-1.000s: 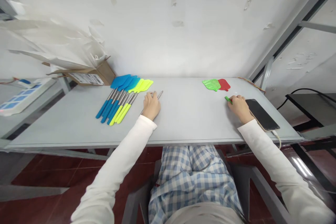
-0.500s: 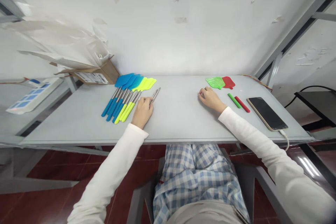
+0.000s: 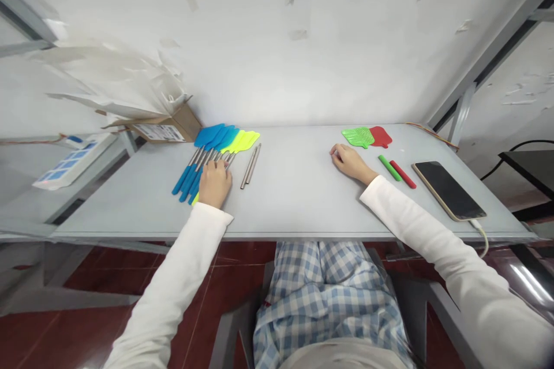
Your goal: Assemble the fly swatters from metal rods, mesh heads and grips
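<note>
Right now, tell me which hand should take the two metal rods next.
Left, probably: the left hand rests on the fly swatter handles beside the metal rods; the right hand lies far across the table.

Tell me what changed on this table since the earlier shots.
The left hand let go of two metal rods, now lying on the table, and moved left onto the shafts of the blue and yellow fly swatters. The right hand let go of a green handle and moved left. The red handle and phone stayed put.
</note>
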